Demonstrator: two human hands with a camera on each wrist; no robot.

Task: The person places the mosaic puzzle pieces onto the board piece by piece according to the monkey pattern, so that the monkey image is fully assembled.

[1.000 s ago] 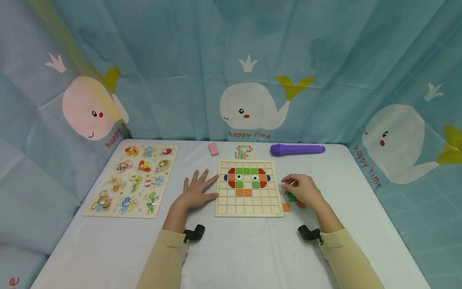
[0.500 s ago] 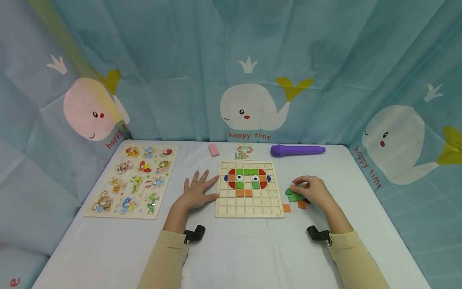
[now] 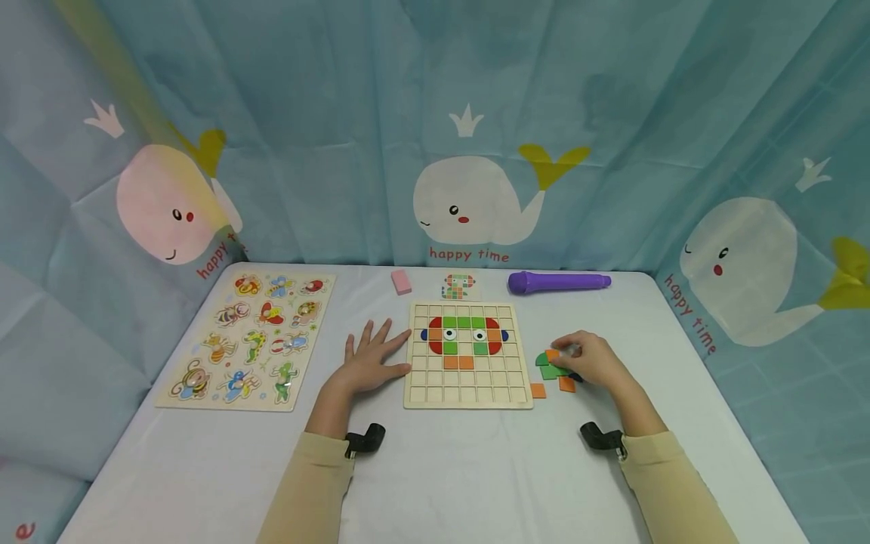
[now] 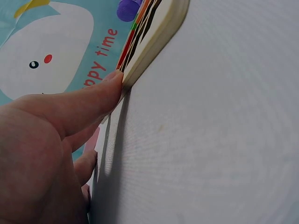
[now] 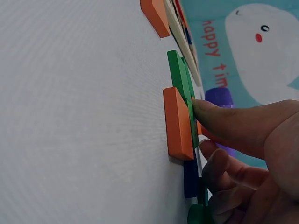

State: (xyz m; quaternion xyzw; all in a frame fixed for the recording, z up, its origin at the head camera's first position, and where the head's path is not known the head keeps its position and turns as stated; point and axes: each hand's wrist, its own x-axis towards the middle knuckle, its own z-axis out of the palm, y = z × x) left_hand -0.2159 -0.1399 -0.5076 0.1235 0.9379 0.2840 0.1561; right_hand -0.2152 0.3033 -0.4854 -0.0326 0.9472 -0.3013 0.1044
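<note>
My left hand (image 3: 370, 369) lies spread on the white table, its thumb and index fingertips at the left edge of the wooden grid board (image 3: 423, 394). In the left wrist view the thumb (image 4: 88, 105) touches the board's side. Red, green, orange and blue tiles with two eye tiles form a head shape on the board, above two orange squares (image 3: 458, 363). Right of it, my right hand (image 3: 590, 359) has curled fingers over a loose tile pile, pinching an orange tile (image 3: 552, 354) on top of green tiles (image 3: 549, 372). In the right wrist view the thumb (image 5: 224, 116) overlaps these tiles.
A wooden insect puzzle (image 3: 227, 355) lies at the left. Behind the board are a pink block (image 3: 401, 282), a pattern card (image 3: 458, 286) and a purple microphone-shaped toy (image 3: 560, 282). Loose orange tiles (image 3: 538, 391) lie beside the board's lower right corner. A whale-print curtain (image 3: 326, 189) surrounds the table.
My right hand has moved right from beside the board to the tile pile, uncovering green and orange tiles. The left hand and the tiles on the board stay as they were.
</note>
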